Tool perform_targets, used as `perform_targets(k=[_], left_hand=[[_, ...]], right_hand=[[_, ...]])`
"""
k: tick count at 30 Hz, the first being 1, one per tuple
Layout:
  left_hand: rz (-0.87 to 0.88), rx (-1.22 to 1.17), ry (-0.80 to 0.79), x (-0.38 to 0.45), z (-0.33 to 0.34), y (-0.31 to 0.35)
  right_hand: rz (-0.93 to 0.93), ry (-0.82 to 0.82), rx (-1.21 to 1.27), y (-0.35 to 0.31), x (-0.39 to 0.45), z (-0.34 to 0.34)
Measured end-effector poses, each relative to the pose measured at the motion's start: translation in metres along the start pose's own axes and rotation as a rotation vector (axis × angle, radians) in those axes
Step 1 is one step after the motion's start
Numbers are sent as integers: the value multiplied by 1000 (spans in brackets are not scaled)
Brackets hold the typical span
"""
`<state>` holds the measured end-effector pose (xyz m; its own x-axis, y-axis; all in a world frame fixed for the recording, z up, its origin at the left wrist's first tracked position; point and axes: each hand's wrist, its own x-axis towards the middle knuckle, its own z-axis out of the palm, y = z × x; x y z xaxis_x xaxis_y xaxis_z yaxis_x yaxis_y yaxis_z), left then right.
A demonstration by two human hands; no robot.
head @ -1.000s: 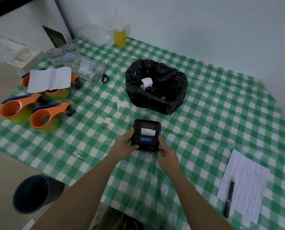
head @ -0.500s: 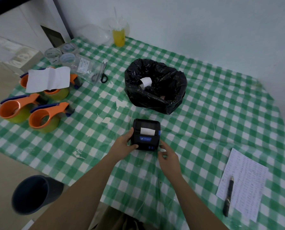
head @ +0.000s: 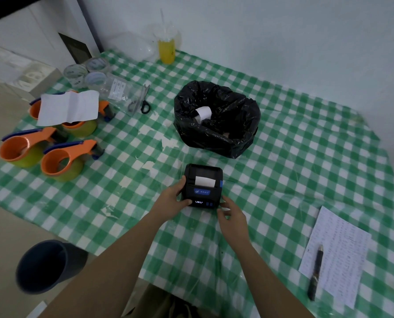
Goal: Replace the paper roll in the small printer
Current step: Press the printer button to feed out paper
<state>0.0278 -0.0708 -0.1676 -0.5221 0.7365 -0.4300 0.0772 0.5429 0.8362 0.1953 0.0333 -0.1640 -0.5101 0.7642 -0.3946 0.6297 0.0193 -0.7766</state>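
Left hand (head: 171, 200) grips the printer's (head: 202, 185) left side, thumb up its edge, fingers curled under the front corner. Right hand (head: 231, 214) loosely open at the front right corner, fingertips just beside the casing; contact unclear. White paper strip (head: 205, 181) protrudes from the printer's slot. Black bin bag (head: 216, 118) behind the printer holds a paper roll (head: 203, 112).

Printer (head: 202, 185) on table (head: 306, 157), bin bag (head: 216, 120) behind, notepaper (head: 336, 255) right
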Motion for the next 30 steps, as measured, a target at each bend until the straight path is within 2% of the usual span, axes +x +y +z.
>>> perform_targets(k=[18,23,27,30], left_hand=[[17,61,-6,-3,0,1],[43,185,-25,-5,0,2],[34,184,-44,-8,-1,-1],[28,220,-27,-12,0,-3]], right_hand=[[-49,8,-50,-1,0,1],[-202,12,-290,2,-14,-3],[-419,-70,-646,12,-23,-5],[-432,-72,-857,16,-24,-3]])
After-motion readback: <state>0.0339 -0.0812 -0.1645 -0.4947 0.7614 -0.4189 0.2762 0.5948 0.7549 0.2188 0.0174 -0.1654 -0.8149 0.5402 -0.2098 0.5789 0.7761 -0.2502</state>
